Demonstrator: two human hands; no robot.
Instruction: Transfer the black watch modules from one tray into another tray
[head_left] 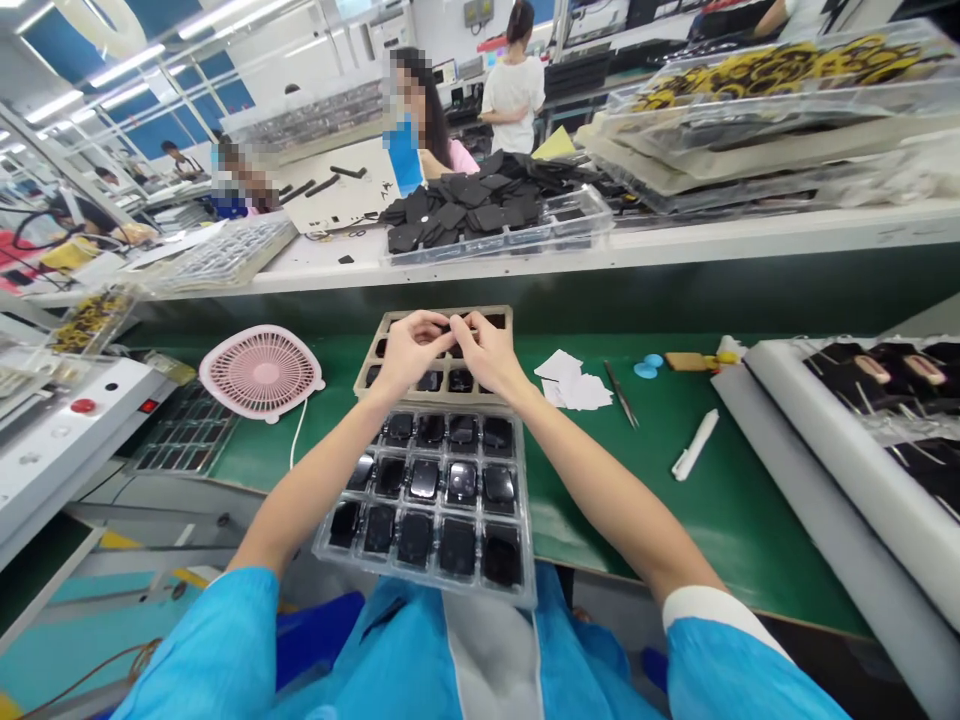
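Over the beige tray (pixel 487 398), my left hand (pixel 409 350) and my right hand (pixel 486 354) meet with fingers pinched together. Between the fingertips is a small dark piece (pixel 445 328), mostly covered, so its kind cannot be made out. Glossy black rectangular parts (pixel 460 380) sit in the beige tray's pockets beneath my hands. Closer to my body, a clear plastic tray (pixel 420 588) overhangs the table's front edge. Its pockets hold several black, rounded-corner parts with shiny faces (pixel 424 478).
Left of the trays stands a pink fan (pixel 264 372) with a white cord. To the right lie white paper pieces (pixel 576 382), tweezers (pixel 621 394) and a white pen (pixel 696 444). Black pads (pixel 472 205) are heaped on the shelf ahead. Grey-edged trays (pixel 825 430) border the right side.
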